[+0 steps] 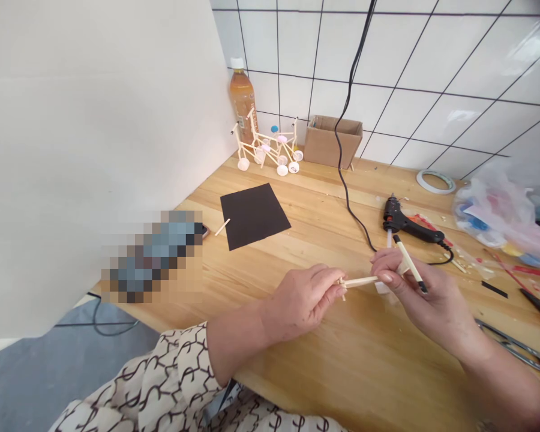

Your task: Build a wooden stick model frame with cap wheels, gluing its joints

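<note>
A small frame of pale wooden sticks (360,281) is held between my two hands, just above the table. My left hand (303,300) pinches its left end, where a short crosspiece sticks out past the fingertips. At the other end my right hand (425,294) is closed around the sticks. A stick with dark tips (409,264) slants up across the right hand's fingers. Partly hidden under that hand is a whitish piece I cannot make out. Behind the right hand lies a black hot glue gun (407,222) on its side.
Small stick-built bicycle models (267,147) stand at the back by a drink bottle (243,99) and a cardboard box (333,141). A black sheet (254,216) lies left of centre. Scissors (517,348), a tape roll (435,181) and plastic bags (508,204) are on the right. A black cord (342,150) hangs down.
</note>
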`<state>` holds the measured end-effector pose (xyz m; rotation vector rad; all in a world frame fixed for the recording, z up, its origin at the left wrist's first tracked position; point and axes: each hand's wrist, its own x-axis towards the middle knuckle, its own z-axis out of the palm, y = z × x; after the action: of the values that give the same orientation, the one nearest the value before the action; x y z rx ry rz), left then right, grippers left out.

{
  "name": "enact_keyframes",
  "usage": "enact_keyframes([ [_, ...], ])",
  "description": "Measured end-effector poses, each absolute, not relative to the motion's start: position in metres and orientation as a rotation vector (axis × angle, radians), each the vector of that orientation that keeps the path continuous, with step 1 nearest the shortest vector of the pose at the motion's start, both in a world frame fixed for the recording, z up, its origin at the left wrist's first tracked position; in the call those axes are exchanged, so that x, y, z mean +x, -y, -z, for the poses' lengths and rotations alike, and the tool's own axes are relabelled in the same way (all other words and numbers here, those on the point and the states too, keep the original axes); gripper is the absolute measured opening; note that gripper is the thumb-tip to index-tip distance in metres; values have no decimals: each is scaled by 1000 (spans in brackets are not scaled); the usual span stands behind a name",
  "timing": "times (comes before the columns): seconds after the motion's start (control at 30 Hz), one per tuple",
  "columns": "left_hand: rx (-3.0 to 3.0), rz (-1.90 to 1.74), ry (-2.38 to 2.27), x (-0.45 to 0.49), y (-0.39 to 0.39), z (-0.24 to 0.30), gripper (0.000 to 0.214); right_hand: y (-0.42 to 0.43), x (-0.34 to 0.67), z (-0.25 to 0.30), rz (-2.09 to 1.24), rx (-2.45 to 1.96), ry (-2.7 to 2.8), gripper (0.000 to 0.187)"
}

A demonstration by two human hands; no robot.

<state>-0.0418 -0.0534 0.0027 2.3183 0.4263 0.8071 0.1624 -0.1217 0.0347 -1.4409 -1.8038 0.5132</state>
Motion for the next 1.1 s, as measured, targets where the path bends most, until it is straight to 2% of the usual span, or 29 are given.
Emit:
enact_keyframes([
  [1.1, 2132, -714, -423, -42, 49, -10, 18, 122, 161, -33, -515, -1428, 1793, 14],
])
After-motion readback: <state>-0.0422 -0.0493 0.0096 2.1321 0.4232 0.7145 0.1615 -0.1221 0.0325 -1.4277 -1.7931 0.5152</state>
